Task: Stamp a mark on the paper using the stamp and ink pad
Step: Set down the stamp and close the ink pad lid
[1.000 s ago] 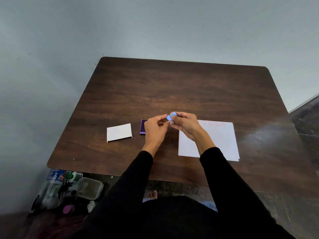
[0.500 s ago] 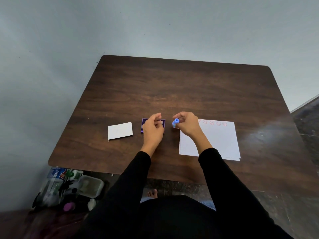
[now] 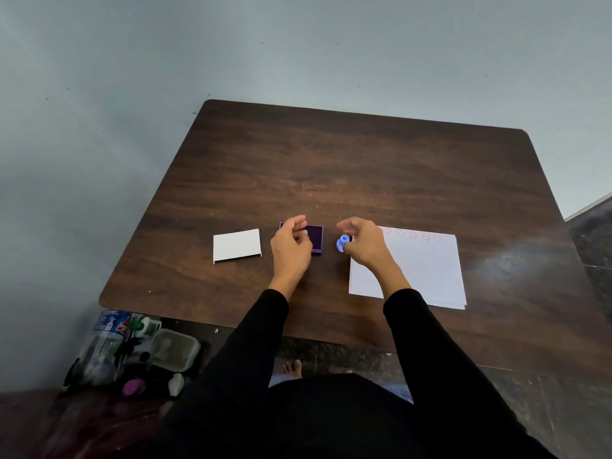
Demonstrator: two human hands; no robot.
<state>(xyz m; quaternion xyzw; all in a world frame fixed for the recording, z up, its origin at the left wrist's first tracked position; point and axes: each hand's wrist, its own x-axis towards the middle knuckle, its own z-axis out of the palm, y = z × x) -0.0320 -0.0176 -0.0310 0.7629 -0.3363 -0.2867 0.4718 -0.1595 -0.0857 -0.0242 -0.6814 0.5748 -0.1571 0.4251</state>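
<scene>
Hands over ink pad and stamp, brown surface (image 3: 364,167).
Left hand (image 3: 291,248) pinches a small white piece above purple pad (image 3: 316,238). Right hand (image 3: 364,243) grips blue stamp (image 3: 342,243) between pad and paper (image 3: 427,266); white lid (image 3: 236,245) lies left.

Soft, even, rather dim light fills the view, with a pale glare patch on the table (image 3: 506,260) at the right and only faint shadows under the hands. The wide lens bends the table's edges and stretches the corners. Both hands are slightly motion-blurred, and the clutter (image 3: 132,352) on the floor is dark and smeared.
</scene>
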